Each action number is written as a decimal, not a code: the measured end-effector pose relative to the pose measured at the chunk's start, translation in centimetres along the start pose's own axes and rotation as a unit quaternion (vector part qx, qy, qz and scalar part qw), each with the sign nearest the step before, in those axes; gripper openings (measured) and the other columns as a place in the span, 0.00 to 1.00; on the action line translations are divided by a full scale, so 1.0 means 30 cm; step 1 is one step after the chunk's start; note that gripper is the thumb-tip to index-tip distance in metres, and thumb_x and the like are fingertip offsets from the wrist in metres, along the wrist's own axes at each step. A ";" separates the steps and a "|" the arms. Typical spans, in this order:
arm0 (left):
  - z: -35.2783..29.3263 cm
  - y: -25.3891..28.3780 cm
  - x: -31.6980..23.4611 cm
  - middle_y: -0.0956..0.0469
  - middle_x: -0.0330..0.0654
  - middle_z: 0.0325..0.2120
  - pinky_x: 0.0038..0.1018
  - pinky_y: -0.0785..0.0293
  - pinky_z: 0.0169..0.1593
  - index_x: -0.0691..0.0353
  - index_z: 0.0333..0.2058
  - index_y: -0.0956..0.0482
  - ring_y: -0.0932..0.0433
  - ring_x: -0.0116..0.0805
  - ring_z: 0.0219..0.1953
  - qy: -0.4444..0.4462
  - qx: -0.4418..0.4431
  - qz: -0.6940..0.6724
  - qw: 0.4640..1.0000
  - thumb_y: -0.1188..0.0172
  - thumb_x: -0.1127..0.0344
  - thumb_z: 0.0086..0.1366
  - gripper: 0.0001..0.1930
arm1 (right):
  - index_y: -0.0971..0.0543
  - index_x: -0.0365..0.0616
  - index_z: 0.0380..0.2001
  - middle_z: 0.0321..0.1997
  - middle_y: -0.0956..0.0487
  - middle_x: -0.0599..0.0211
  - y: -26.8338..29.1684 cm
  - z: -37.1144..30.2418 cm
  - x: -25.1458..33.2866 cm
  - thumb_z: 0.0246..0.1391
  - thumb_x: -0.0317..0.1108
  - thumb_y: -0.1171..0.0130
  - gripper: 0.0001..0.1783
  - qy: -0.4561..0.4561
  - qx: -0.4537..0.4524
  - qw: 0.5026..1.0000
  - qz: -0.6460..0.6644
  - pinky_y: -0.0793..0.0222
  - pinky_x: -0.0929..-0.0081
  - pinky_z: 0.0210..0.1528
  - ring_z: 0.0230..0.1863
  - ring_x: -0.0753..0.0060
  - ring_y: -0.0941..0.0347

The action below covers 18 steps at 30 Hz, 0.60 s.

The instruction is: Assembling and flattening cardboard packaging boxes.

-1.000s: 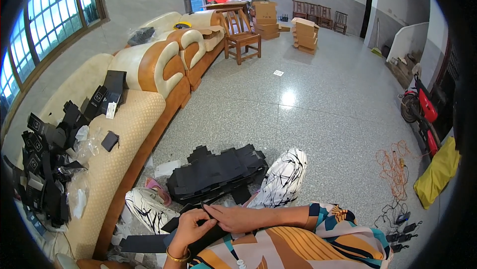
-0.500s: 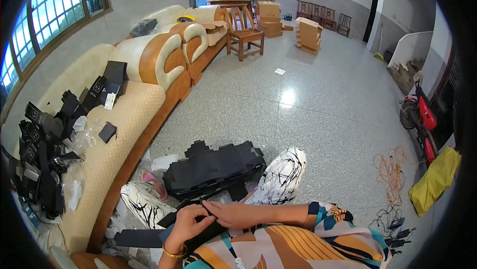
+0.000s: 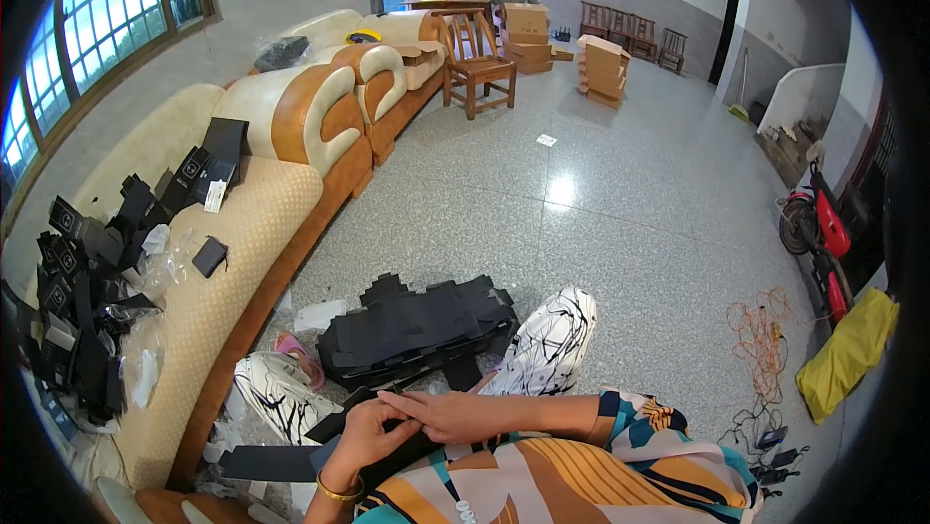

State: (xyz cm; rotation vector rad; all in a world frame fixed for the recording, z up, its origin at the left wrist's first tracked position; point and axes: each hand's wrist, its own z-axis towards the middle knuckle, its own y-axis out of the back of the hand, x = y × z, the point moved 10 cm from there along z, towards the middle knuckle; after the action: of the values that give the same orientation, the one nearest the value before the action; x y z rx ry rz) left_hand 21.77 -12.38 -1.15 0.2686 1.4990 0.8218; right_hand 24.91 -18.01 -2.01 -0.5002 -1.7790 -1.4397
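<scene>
Over my lap, my left hand (image 3: pixel 366 435), with a gold bangle at its wrist, has its fingers bent around a black cardboard piece (image 3: pixel 271 463). A long flat panel of it sticks out to the left. My right hand (image 3: pixel 448 417) reaches in from the right and pinches the same cardboard, its fingertips meeting those of my left hand. The folded edge between the fingers is mostly hidden. On the floor just beyond my hands, between my legs, lies a stack of black flat cardboard box blanks (image 3: pixel 417 325).
Black boxes (image 3: pixel 63 262), clear plastic wrap and a small dark pouch (image 3: pixel 209 258) lie on the sofa (image 3: pixel 276 200). A wooden chair (image 3: pixel 480 64) and brown cartons (image 3: pixel 605 69) stand farther off, near a seated person. At right are tangled cords (image 3: pixel 760 340), a yellow bag (image 3: pixel 848 354) and a red scooter (image 3: pixel 828 224).
My right fingers have shifted slightly left over the cardboard's edge. The rest of the scene looks the same.
</scene>
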 end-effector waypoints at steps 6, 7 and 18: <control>0.006 -0.004 -0.004 0.23 0.43 0.21 0.23 0.32 0.27 0.64 0.27 0.21 0.26 0.30 0.22 -0.015 -0.006 -0.014 1.000 0.36 0.67 0.50 0.07 | 0.64 0.42 0.63 0.48 0.35 0.42 -0.007 0.002 -0.027 0.48 0.28 0.53 0.44 -0.014 -0.014 1.000 -0.005 0.33 0.59 0.42 0.41 0.41 0.30; 0.006 -0.006 0.000 0.23 0.43 0.21 0.23 0.32 0.27 0.64 0.26 0.21 0.26 0.30 0.22 -0.016 -0.007 -0.023 1.000 0.36 0.67 0.50 0.07 | 0.64 0.42 0.63 0.48 0.35 0.42 -0.012 0.003 -0.032 0.48 0.28 0.53 0.44 -0.014 -0.014 1.000 -0.004 0.33 0.59 0.42 0.41 0.41 0.30; 0.014 0.005 -0.028 0.25 0.44 0.19 0.25 0.34 0.25 0.64 0.25 0.22 0.27 0.33 0.21 -0.017 -0.010 -0.019 1.000 0.35 0.67 0.49 0.08 | 0.58 0.38 0.61 0.55 0.39 0.42 0.001 -0.003 -0.029 0.49 0.28 0.52 0.39 0.001 -0.016 1.000 -0.012 0.32 0.60 0.42 0.46 0.42 0.32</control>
State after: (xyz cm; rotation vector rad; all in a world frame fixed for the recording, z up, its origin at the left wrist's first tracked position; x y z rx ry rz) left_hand 22.23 -12.66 -0.36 0.2376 1.4596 0.7967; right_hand 25.50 -17.93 -2.64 -0.4962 -1.7671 -1.4870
